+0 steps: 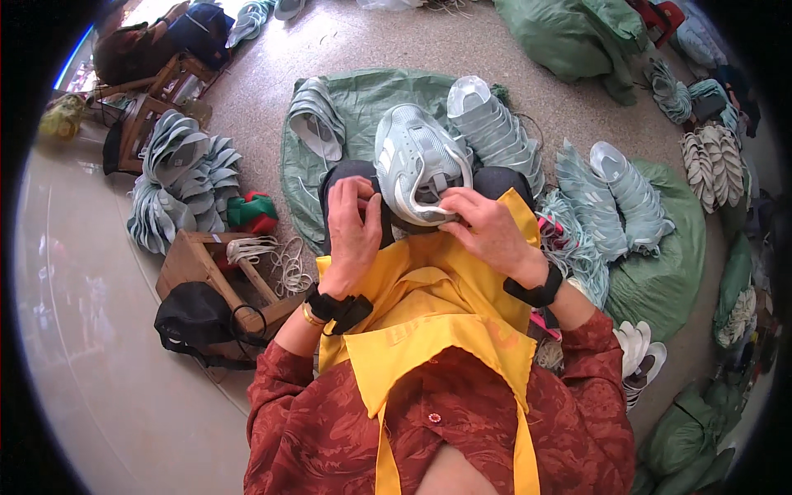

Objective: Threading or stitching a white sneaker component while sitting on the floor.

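Observation:
A pale grey-green sneaker (pixel 404 136) rests between my knees, its toe pointing away from me and its heel opening towards me. My right hand (pixel 487 224) pinches the sneaker's heel rim between thumb and fingers. To the left of the shoe, over my left knee, my left hand (pixel 353 224) is raised with fingers curled and thumb close to them. Whatever it may hold is too small to make out. A yellow apron (pixel 429 289) covers my lap, under both forearms.
Nested pale green shoe parts (pixel 495 124) lie on a green sheet (pixel 363 91) ahead. More stacked parts (pixel 177 173) stand left, beside a wooden stool (pixel 194 260) with white laces (pixel 289 268) and a black bag (pixel 198 318). Stacked parts (pixel 631 202) sit on a green sack (pixel 672 280) at right.

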`<state>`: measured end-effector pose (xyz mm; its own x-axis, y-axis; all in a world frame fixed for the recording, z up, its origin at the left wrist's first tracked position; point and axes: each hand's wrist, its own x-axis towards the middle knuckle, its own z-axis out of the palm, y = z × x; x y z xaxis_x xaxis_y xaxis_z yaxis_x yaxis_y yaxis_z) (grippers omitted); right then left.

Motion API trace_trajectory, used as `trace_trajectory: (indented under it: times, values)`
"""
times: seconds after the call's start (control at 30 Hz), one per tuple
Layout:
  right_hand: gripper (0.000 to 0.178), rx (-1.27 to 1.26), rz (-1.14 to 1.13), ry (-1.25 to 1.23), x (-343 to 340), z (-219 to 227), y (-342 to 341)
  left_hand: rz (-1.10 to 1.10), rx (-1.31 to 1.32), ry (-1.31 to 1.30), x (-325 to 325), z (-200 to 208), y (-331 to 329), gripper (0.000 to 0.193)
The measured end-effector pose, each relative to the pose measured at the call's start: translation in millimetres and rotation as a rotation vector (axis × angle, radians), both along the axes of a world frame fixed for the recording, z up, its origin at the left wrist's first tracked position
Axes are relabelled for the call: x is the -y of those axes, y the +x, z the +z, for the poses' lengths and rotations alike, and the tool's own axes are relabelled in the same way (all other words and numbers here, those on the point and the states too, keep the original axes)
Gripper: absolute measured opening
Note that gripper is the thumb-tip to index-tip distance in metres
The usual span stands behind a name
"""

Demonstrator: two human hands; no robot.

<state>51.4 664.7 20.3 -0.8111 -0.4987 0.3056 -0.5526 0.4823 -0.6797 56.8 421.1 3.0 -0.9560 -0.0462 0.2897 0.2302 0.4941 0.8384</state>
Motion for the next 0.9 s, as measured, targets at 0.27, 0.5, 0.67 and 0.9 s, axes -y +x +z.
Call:
trace_trajectory:
  times: [0.27,0.5,0.67,0.9]
  values:
    - [0.022,-0.051,0.058,0.186,13.1,-1.6,2.9,-0.138,-0.125,-0.187,-19.3,10.6,-16.5,0.031]
    - [0.023,-0.012,0.066,0.222,23.0,-20.3,11.4,-0.148,-0.162,-0.314,-19.3,3.8,-15.1,0.033]
    - [0.007,-0.110,0.074,0.197,32.7,-27.9,17.7,-0.128,-0.112,-0.354,-15.8,5.8,-6.2,0.029]
    - [0.028,-0.046,0.066,0.012,14.1,-19.2,33.5,-0.169,-0.068,-0.385,-21.1,10.9,-5.9,0.027]
